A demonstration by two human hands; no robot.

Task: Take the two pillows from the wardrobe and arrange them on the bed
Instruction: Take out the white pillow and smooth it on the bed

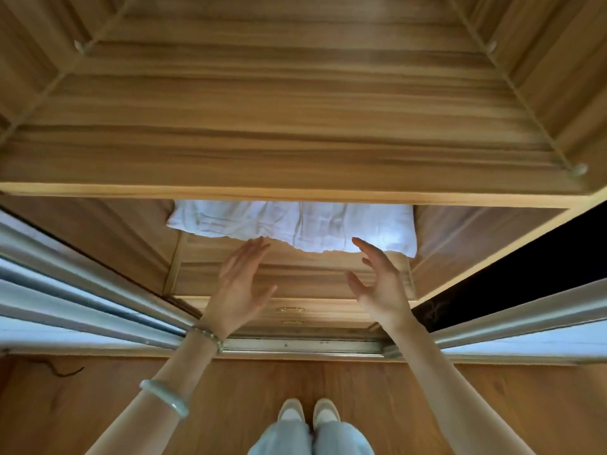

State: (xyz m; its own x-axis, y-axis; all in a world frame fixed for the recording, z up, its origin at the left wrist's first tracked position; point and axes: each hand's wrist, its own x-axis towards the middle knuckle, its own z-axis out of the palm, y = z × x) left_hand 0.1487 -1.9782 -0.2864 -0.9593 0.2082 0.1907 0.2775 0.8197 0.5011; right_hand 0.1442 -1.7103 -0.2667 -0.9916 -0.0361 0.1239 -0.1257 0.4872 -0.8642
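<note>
White pillow point(295, 228) lay in the wardrobe point(295, 126), at the back of the lower shelf point(289, 277), partly hidden under a wide board. Left hand point(239, 287) and right hand point(377, 284) reached in, palms facing, fingers spread loose, holding nothing. Left fingertips at the pillow's front edge, contact unclear. Right hand near its right corner. Bead bracelet point(208, 336) and bangle point(166, 397) on left arm.

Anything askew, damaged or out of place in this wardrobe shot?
Nothing serious. The white pillow lies slightly skewed on its shelf, front edge rumpled; the left hand and right hand hover open before it. A thin dark squiggle lies on the wooden floor at left, too small to identify.
</note>
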